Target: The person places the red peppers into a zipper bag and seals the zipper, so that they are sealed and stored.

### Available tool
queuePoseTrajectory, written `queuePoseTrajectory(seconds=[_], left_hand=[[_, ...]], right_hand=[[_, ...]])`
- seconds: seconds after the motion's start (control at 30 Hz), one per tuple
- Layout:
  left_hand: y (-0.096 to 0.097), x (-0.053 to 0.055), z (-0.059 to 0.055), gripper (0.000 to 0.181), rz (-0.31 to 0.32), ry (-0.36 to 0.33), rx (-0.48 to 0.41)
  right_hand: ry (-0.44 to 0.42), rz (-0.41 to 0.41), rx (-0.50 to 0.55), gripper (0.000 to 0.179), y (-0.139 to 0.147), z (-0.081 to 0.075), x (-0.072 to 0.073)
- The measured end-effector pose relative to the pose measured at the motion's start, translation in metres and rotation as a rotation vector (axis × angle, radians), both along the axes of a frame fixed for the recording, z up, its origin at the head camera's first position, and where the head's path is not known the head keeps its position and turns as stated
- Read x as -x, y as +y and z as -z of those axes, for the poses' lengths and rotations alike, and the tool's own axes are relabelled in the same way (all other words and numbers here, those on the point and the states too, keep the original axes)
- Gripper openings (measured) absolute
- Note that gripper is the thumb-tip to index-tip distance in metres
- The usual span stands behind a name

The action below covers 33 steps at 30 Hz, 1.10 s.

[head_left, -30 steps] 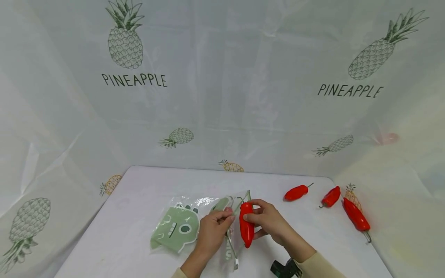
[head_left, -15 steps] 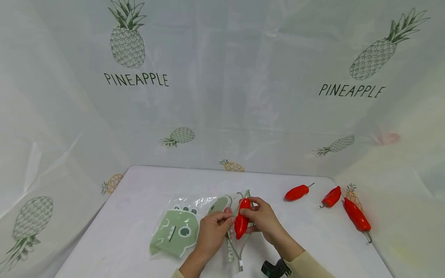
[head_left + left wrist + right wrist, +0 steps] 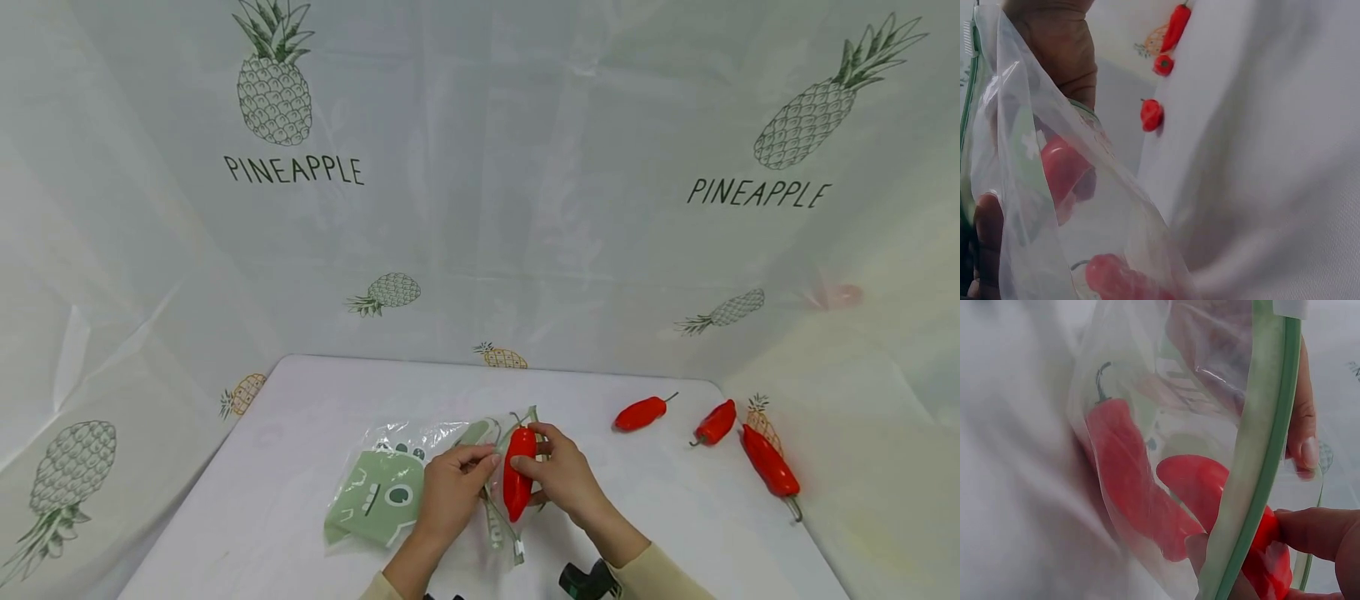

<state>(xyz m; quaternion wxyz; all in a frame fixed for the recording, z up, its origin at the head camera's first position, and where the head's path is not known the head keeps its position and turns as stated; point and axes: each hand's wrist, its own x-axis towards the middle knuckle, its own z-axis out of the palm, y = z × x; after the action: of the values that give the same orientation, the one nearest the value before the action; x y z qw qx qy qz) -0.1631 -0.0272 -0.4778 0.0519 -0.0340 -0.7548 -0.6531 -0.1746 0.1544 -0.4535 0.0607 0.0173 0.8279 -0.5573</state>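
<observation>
My left hand (image 3: pixel 452 492) pinches the edge of a clear zip bag with a green strip (image 3: pixel 1266 456), holding its mouth apart. In my right hand (image 3: pixel 566 475) is a red chili pepper (image 3: pixel 519 475), gripped between thumb and fingers. Seen from the right wrist, this pepper (image 3: pixel 1279 569) passes the strip, with one end behind the clear plastic inside the bag. Lower in the bag lies another red chili pepper (image 3: pixel 1125 469) with a dark stem. The plastic partly blurs the right hand's fingertips.
A clear bag with a green cartoon monster face (image 3: pixel 378 500) lies left of the hands on the white table (image 3: pixel 322 400). Three red peppers lie at the right: one (image 3: pixel 639 414) nearer, another (image 3: pixel 714 423) farther right, a third (image 3: pixel 770 462) by the curtain.
My right hand has carried the pepper slightly left, to the bag's mouth. The pepper tilted on the way and is more upright now. My left hand stays nearly in place.
</observation>
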Motion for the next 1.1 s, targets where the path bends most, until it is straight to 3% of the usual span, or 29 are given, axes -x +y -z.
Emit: queuePoseTrajectory(seconds=[0.7,1.1], left_hand=[[0.0004,0.0041,0.0036,0.014,-0.018,0.023,0.003],[-0.0001,0.0079,0.0031,0.012,-0.030,-0.006,-0.003]], right_hand=[[-0.009,-0.042,-0.005,0.073,-0.0038,0.0046,0.0005],[0.021,-0.004,0.000,0.056,0.0004,0.0064,0.0001]])
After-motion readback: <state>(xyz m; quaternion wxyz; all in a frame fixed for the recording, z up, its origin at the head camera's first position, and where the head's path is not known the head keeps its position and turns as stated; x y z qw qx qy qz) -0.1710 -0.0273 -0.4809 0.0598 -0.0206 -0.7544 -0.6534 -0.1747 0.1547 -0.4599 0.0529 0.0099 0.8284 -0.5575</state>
